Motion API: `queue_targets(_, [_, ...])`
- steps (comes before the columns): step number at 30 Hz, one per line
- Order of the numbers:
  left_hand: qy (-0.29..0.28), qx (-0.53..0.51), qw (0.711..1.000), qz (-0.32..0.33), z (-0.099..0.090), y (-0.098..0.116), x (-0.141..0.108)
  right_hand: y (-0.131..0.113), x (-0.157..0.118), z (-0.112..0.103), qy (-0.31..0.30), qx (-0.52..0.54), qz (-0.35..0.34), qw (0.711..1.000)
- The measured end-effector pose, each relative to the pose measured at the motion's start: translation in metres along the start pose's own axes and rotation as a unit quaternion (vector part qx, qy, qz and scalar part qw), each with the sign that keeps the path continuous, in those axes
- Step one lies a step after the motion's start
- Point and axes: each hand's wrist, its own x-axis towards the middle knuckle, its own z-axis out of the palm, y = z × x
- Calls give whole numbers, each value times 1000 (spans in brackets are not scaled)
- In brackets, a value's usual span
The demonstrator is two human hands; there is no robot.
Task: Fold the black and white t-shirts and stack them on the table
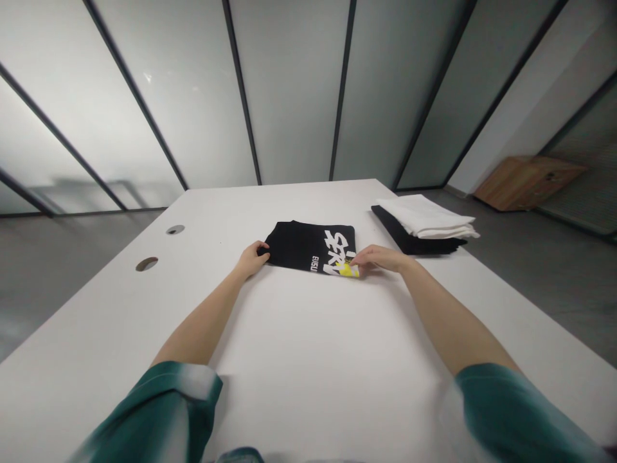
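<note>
A black garment (299,245), folded into a flat rectangle with white lettering and a yellow patch at its right end, lies on the white table (308,334). My left hand (251,258) pinches its near left corner between thumb and fingers. At the opposite end, my right hand (378,258) has its fingertips together on the near right corner, by the yellow print. Whether cloth is caught between those fingertips is hard to make out, but they touch the fabric.
To the right, a white folded cloth (424,215) rests on a black folded cloth (402,241) near the table's edge. Two round holes are in the tabletop at the left. Beyond the table stand frosted glass panels and, at the right, a wooden cabinet (527,183).
</note>
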Motion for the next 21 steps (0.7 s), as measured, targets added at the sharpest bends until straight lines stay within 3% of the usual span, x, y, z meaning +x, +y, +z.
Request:
queue_targets(3, [4, 10, 1000, -2, -2, 5, -3, 7, 6, 4, 146, -6, -24, 989])
queue_targets(6, [19, 35, 999, -7, -4, 9, -6, 13, 13, 8, 309, -80, -12, 948])
queue_targets(8, [24, 51, 998, -11, -5, 12, -7, 17, 17, 12, 366, -157, -12, 917])
queue_targets(11, [22, 63, 998, -10, -4, 14, -8, 17, 22, 19, 394, -254, 12, 883])
queue_targets(16, [32, 83, 996, -12, -3, 14, -7, 9, 25, 35, 370, -403, 79, 833])
queue_targets(21, [114, 105, 988, 12, -4, 9, -4, 1, 28, 45, 358, -398, 94, 839])
